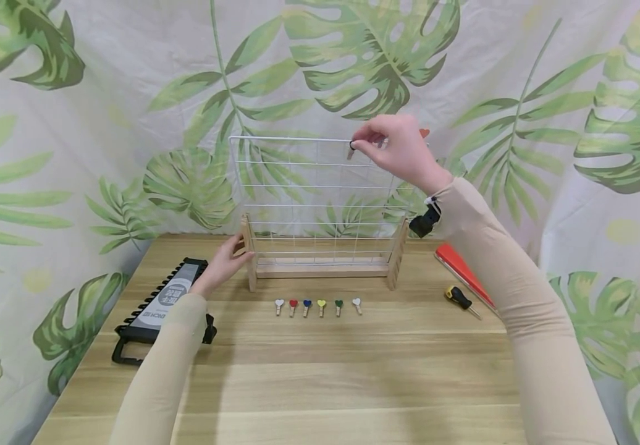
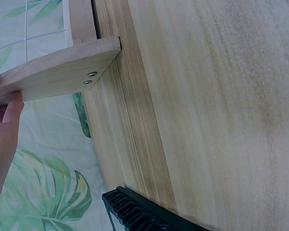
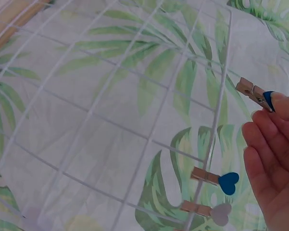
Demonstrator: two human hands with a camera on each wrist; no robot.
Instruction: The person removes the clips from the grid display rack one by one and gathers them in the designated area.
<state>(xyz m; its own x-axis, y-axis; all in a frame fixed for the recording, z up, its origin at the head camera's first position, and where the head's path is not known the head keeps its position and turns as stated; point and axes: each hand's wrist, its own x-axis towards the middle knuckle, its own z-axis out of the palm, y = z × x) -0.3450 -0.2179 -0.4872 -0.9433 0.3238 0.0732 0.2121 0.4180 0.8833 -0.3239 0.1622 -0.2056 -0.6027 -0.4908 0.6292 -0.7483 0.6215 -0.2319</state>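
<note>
Head view: right hand (image 1: 398, 147) pinches a heart-topped mini clothespin (image 1: 350, 154) at the top of the white wire grid (image 1: 275, 138); left hand (image 1: 222, 264) grips a wooden upright (image 1: 251, 273); six clothespins (image 1: 306, 304) lie in a row in front. Left wrist view: two screws (image 2: 91, 74) show in the upright. Right wrist view: the pinched clothespin bears a blue heart (image 3: 269, 100); two others (image 3: 228, 183) clip the edge wire (image 3: 222, 79).

Fingers (image 2: 12, 113) around wooden upright (image 2: 57, 72)

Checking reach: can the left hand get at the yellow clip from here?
Probably yes: nothing covers the yellow clip on the table, and its near side is free. The left hand grips the rack, though, and would likely need to let go first.
</note>
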